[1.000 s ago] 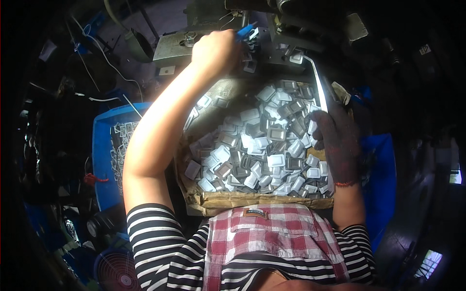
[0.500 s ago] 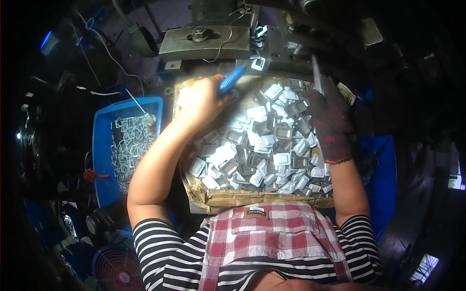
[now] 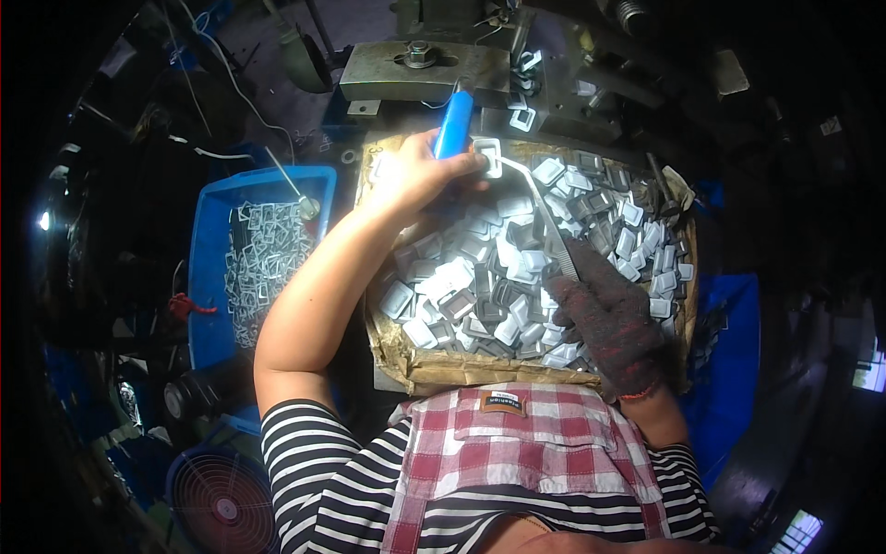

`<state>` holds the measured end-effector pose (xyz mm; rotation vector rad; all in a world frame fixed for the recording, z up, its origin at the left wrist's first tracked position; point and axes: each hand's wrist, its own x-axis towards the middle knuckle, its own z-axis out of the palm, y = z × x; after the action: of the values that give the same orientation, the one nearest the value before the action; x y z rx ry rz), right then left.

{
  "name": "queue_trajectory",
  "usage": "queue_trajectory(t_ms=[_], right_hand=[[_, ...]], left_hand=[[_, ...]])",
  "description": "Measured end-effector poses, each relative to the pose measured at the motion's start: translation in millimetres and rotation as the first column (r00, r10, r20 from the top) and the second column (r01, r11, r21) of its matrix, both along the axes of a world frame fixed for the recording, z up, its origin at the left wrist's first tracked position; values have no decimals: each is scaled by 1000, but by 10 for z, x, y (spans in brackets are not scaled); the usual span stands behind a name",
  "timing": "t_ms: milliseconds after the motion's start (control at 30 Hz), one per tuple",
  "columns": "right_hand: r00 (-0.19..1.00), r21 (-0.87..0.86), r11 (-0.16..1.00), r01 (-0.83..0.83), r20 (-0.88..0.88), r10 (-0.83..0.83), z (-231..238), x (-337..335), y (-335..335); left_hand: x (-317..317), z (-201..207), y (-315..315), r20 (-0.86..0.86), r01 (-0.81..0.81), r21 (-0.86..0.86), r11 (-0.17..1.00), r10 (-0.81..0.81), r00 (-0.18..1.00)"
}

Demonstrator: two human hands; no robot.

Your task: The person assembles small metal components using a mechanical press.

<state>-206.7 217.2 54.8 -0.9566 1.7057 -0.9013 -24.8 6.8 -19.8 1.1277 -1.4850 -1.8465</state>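
My bare left hand [image 3: 415, 180] is closed round a blue-handled tool [image 3: 452, 125], which points up toward the machine. Its fingertips touch a small light rectangular piece [image 3: 489, 146] with a raised rim. In a dark work glove, my right hand [image 3: 614, 319] grips long metal tweezers [image 3: 546, 208], their bent tip reaching to that same piece. Whether the tip or my left fingers bear the piece, I cannot tell. Below both hands, a heap of white and grey rectangular pieces [image 3: 457, 305] covers a shallow cardboard-lined tray [image 3: 461, 367].
Beyond the tray stands a machine with a bolted steel block [image 3: 378, 78]; a few light pieces [image 3: 522, 119] lie beside it. A blue bin [image 3: 198, 268] of thin rectangular frames is at the left, another blue bin [image 3: 734, 323] at the right. A fan [image 3: 221, 508] stands lower left.
My right hand has come back from the machine side toward me, and the tweezers now reach left to a piece at my left hand. The blue-handled tool is more upright. The whole view has shifted slightly.
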Motion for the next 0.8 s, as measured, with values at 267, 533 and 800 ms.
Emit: queue_trajectory(t_ms=[267,533,800], right_hand=[[985,-52,983,-173,-35,172,-6,-26,-22],[990,-54,994,-91,-112,85,-103,-141,15],[914,-166,971,171,-342,-219,38,-480,-10]], left_hand=[[168,54,-35,47,135,-48,990,-133,990],[99,182,-48,442,240,-474,847,-7,897],[-488,748,-370,810,628,-574,525,248,532]])
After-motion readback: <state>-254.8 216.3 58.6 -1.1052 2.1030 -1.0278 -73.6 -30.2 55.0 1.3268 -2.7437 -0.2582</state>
